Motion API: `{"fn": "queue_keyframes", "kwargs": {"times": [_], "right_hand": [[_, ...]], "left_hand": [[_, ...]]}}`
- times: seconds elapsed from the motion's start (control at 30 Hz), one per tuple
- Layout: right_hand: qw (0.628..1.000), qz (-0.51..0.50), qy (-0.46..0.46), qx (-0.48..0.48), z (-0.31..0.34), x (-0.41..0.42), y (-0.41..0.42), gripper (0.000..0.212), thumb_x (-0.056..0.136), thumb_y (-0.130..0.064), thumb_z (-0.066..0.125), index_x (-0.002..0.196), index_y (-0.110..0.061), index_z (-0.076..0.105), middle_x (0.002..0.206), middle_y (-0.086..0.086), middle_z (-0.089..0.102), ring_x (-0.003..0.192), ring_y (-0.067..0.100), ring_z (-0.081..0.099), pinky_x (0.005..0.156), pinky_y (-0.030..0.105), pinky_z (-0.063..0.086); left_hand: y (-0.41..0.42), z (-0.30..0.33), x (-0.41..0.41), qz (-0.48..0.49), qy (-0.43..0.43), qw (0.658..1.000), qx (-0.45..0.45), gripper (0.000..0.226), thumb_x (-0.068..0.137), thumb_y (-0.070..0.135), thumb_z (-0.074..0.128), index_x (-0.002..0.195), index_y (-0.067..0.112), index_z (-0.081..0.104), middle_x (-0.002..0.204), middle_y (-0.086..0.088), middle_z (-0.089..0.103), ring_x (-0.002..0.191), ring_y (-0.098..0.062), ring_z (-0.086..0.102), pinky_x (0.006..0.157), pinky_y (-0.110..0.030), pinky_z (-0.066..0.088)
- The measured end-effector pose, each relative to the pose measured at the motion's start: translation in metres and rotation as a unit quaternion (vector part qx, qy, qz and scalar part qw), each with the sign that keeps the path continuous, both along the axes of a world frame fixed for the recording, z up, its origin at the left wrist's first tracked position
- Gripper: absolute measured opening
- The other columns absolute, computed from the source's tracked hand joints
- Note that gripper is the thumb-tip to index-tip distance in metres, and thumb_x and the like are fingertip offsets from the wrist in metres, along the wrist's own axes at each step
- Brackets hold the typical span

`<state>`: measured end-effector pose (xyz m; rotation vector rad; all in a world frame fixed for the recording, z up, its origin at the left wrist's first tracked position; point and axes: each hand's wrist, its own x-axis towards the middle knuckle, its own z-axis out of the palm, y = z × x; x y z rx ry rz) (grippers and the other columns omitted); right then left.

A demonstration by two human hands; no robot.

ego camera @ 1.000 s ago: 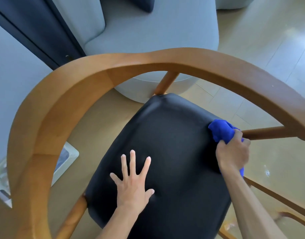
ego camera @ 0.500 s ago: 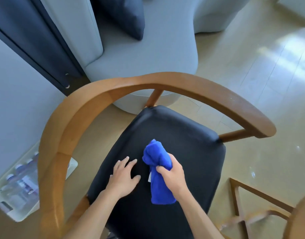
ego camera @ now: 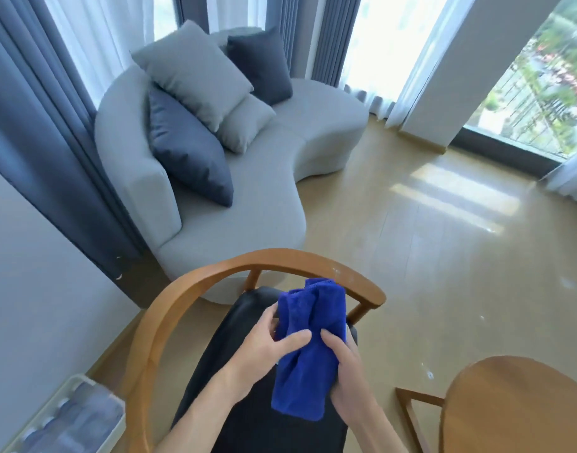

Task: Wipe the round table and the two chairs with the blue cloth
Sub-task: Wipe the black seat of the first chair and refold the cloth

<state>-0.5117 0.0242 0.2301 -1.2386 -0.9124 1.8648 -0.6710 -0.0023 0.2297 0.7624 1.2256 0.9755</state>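
Observation:
The blue cloth (ego camera: 308,344) hangs bunched above the black seat (ego camera: 228,348) of a wooden chair with a curved backrest (ego camera: 189,289). My left hand (ego camera: 267,341) pinches the cloth from the left, thumb across its front. From the right, my right hand (ego camera: 341,364) grips the cloth around its middle. The round wooden table (ego camera: 515,407) shows its edge at the bottom right. A second chair is not in view.
A curved grey sofa (ego camera: 264,197) with several grey and dark cushions stands just behind the chair. Dark curtains (ego camera: 45,142) and a wall close off the left. A white tray of bottles (ego camera: 71,416) sits on the floor at the bottom left. Wooden floor (ego camera: 444,256) spreads to the right.
The view has risen from the seat to the room. My right hand lifted the cloth off the seat, and my left hand left the seat and took hold of the cloth.

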Motion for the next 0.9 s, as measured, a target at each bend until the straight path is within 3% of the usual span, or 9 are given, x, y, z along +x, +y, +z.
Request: {"fn": "queue_keyframes", "kwargs": {"times": [0.13, 0.23, 0.33, 0.43, 0.5, 0.6, 0.7, 0.8, 0.9], "right_hand": [[0.997, 0.025, 0.0, 0.074, 0.068, 0.012, -0.002, 0.021, 0.087, -0.03, 0.062, 0.105, -0.027, 0.072, 0.113, 0.008, 0.071, 0.105, 0.023, 0.067, 0.082, 0.031, 0.056], [0.993, 0.023, 0.006, 0.115, 0.106, 0.026, 0.001, 0.026, 0.092, -0.031, 0.057, 0.107, -0.016, 0.072, 0.115, 0.013, 0.069, 0.11, 0.03, 0.064, 0.092, 0.042, 0.053], [0.991, 0.026, -0.002, 0.131, 0.136, 0.033, 0.002, 0.031, 0.094, -0.03, 0.052, 0.111, -0.011, 0.07, 0.116, 0.017, 0.068, 0.111, 0.033, 0.063, 0.091, 0.042, 0.053], [0.984, 0.046, -0.066, 0.156, 0.16, 0.039, 0.003, 0.03, 0.098, -0.027, 0.049, 0.116, -0.007, 0.064, 0.115, 0.017, 0.068, 0.111, 0.034, 0.063, 0.097, 0.047, 0.05], [0.969, 0.073, -0.13, 0.196, 0.175, 0.043, 0.001, 0.025, 0.102, -0.023, 0.046, 0.119, -0.017, 0.063, 0.115, 0.005, 0.069, 0.111, 0.024, 0.064, 0.099, 0.045, 0.048], [0.946, 0.085, -0.189, 0.251, 0.194, 0.047, -0.001, 0.019, 0.101, -0.022, 0.047, 0.113, -0.022, 0.062, 0.106, -0.004, 0.07, 0.101, 0.016, 0.065, 0.09, 0.036, 0.051], [0.948, 0.051, -0.173, 0.262, 0.204, 0.052, -0.004, 0.014, 0.101, -0.023, 0.049, 0.106, -0.021, 0.062, 0.1, 0.0, 0.07, 0.094, 0.021, 0.066, 0.085, 0.038, 0.054], [0.959, 0.034, -0.127, 0.25, 0.208, 0.054, -0.008, 0.019, 0.1, -0.03, 0.049, 0.112, -0.025, 0.063, 0.108, 0.001, 0.07, 0.101, 0.023, 0.066, 0.09, 0.043, 0.055], [0.946, 0.068, -0.156, 0.277, 0.212, 0.052, -0.011, 0.038, 0.083, -0.041, 0.067, 0.119, -0.037, 0.055, 0.112, -0.014, 0.067, 0.103, 0.009, 0.065, 0.081, 0.029, 0.057]], "left_hand": [[0.007, 0.06, 0.0, 0.068, 0.053, 0.994, 0.061, 0.068, 0.072, 0.021, 0.078, 0.129, 0.039, 0.045, 0.115, 0.019, 0.065, 0.107, -0.001, 0.062, 0.082, -0.022, 0.054], [0.014, 0.096, -0.003, 0.06, -0.029, 0.995, 0.073, 0.053, 0.075, 0.013, 0.066, 0.127, 0.019, 0.055, 0.119, -0.002, 0.067, 0.113, -0.021, 0.062, 0.092, -0.038, 0.052], [0.02, 0.125, 0.0, -0.005, -0.098, 0.993, 0.065, 0.048, 0.072, 0.015, 0.065, 0.12, 0.016, 0.059, 0.121, -0.014, 0.065, 0.109, -0.03, 0.064, 0.087, -0.04, 0.054], [0.028, 0.153, 0.0, -0.024, -0.052, 0.997, 0.059, 0.078, 0.062, 0.029, 0.077, 0.132, 0.034, 0.042, 0.126, -0.007, 0.06, 0.11, -0.025, 0.064, 0.096, -0.046, 0.05], [0.032, 0.171, 0.0, -0.071, 0.014, 0.994, 0.085, 0.087, 0.06, 0.042, 0.083, 0.134, 0.045, 0.037, 0.126, -0.001, 0.061, 0.111, -0.02, 0.063, 0.1, -0.044, 0.047], [0.036, 0.194, 0.005, -0.175, 0.078, 0.974, 0.118, 0.054, 0.072, 0.034, 0.077, 0.121, 0.038, 0.057, 0.118, -0.001, 0.068, 0.11, -0.02, 0.064, 0.099, -0.044, 0.048], [0.035, 0.203, 0.007, -0.22, 0.046, 0.969, 0.107, 0.041, 0.076, 0.02, 0.065, 0.115, 0.031, 0.064, 0.117, -0.007, 0.067, 0.111, -0.026, 0.063, 0.095, -0.043, 0.05], [0.036, 0.21, 0.013, -0.189, 0.059, 0.974, 0.113, 0.037, 0.072, 0.026, 0.068, 0.109, 0.027, 0.068, 0.112, -0.009, 0.07, 0.106, -0.027, 0.066, 0.092, -0.043, 0.052], [0.038, 0.218, 0.02, -0.13, 0.104, 0.975, 0.146, 0.037, 0.063, 0.031, 0.07, 0.1, 0.024, 0.07, 0.097, -0.006, 0.073, 0.094, -0.024, 0.069, 0.081, -0.037, 0.056]]}}
